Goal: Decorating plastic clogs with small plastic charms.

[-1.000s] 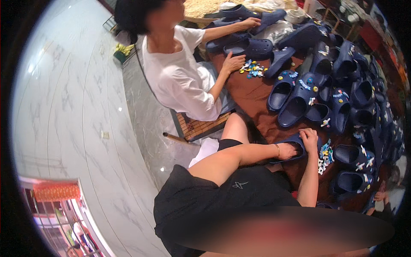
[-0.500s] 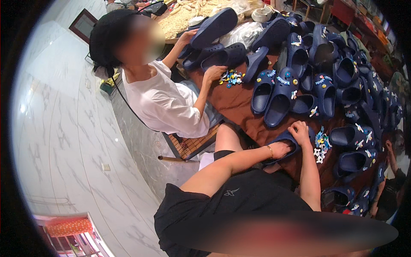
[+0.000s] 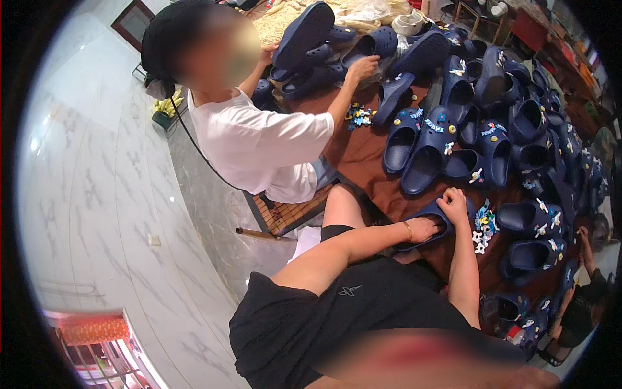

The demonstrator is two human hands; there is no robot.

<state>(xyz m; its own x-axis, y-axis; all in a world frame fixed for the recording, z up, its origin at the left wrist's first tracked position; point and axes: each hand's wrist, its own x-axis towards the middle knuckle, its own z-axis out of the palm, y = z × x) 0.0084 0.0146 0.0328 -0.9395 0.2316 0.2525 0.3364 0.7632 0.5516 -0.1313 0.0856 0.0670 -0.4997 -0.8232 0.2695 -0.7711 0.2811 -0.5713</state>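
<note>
A navy foam clog (image 3: 422, 212) lies at the table edge in front of me. My left hand (image 3: 424, 229), with a bracelet at its wrist, reaches into the clog's opening and grips it from within; the fingertips are hidden inside. Over the holed upper bends my right hand (image 3: 455, 206), its fingers curled and pressed to the clog. Whether a small charm sits under those fingertips, I cannot tell. Just right of that hand is a small pile of white, blue and yellow shoe charms (image 3: 484, 227).
Many navy clogs (image 3: 429, 159), several with charms fitted, crowd the brown cloth (image 3: 353, 150). At left a co-worker (image 3: 259, 133) in a white shirt holds a clog (image 3: 304, 35) and reaches to another, near a second charm pile (image 3: 359, 117). Another person's arm (image 3: 585, 249) shows at the right rim.
The co-worker's lower hand has gone from the charm pile to a clog farther back, and the raised clog has shifted left. My hands stay on the same clog.
</note>
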